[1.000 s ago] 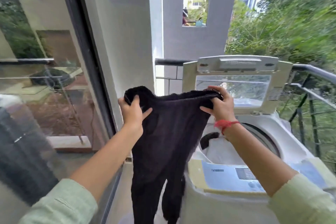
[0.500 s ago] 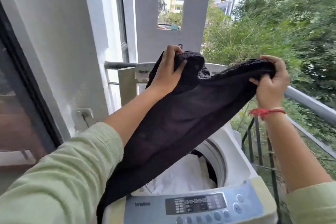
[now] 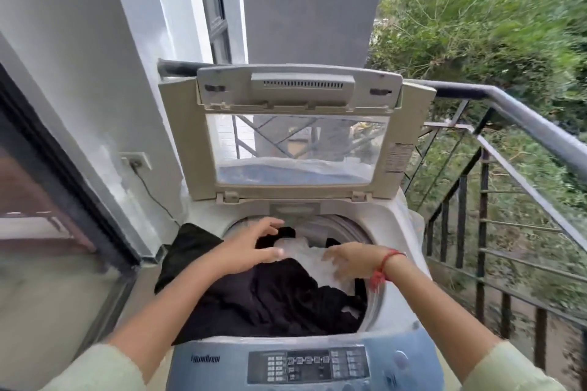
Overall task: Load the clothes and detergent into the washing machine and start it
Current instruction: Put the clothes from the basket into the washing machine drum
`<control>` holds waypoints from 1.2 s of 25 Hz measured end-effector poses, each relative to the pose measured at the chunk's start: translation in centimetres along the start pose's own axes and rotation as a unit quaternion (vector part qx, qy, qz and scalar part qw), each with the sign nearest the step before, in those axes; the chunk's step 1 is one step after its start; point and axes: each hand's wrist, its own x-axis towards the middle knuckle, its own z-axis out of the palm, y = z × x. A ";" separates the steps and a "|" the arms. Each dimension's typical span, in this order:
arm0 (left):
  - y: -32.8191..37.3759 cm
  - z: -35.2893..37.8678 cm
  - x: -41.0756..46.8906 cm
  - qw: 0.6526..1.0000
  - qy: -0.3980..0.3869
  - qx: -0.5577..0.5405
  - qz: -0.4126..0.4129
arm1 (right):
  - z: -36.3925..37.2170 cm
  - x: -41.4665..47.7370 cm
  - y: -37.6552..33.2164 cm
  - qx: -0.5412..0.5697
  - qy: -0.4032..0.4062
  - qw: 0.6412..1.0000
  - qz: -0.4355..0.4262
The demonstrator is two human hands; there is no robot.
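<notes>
A top-loading washing machine (image 3: 394, 222) stands in front of me with its lid (image 3: 295, 133) raised upright. A black garment (image 3: 276, 298) lies in the drum, and part of it drapes over the machine's left rim. White cloth (image 3: 305, 252) shows beneath it in the drum. My left hand (image 3: 254, 246) hovers over the drum's left side with fingers spread and holds nothing. My right hand (image 3: 349, 260) is over the white cloth on the right, fingers loosely spread and blurred. The blue control panel (image 3: 308, 365) is at the bottom.
A metal balcony railing (image 3: 521, 124) runs along the right and behind the machine. A white wall with a power socket (image 3: 136, 162) and cable is on the left, beside a dark-framed glass door (image 3: 47, 187). Green trees lie beyond the railing.
The black garment was held up stretched between both hands; it has since dropped into the drum. Both hands have let go and come down over the drum opening.
</notes>
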 end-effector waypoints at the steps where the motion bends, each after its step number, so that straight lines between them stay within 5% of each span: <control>1: -1.4 -1.5 -2.3 0.997 0.035 0.065 0.005 | -0.2 0.4 -1.7 0.029 0.026 0.999 -0.033; 4: -8.0 -6.9 -8.6 0.934 0.022 0.338 -0.116 | 0.9 3.4 -8.0 0.051 0.072 0.988 -0.128; 6: -12.7 -8.4 -11.2 0.881 -0.040 0.396 -0.255 | 3.4 7.2 -13.3 0.081 0.056 0.981 -0.167; 7: -15.1 -7.9 -11.7 0.883 -0.066 0.370 -0.282 | 4.8 9.0 -15.8 0.097 0.050 0.979 -0.173; 10: -19.4 -4.6 -11.8 0.948 -0.083 0.204 -0.231 | 8.2 12.8 -20.3 0.102 0.056 0.983 -0.139; 14: -20.9 -2.0 -10.0 0.989 0.039 0.037 -0.137 | 10.3 13.5 -19.2 0.167 0.148 0.972 -0.078; 19: -21.9 -1.5 -9.8 0.976 0.142 0.115 -0.122 | 12.4 12.2 -20.3 0.032 0.259 0.964 -0.046; 23: -22.5 0.1 -10.8 0.970 0.198 0.087 -0.109 | 10.6 11.2 -19.3 -0.091 0.374 0.920 -0.070; 27: -16.8 -1.8 -10.4 0.919 0.388 0.071 0.003 | 5.7 7.7 -14.5 0.162 0.461 0.872 -0.036; 30: -8.0 -1.4 -6.9 0.885 0.409 0.193 0.110 | 2.6 2.8 -8.2 0.201 0.562 0.802 0.008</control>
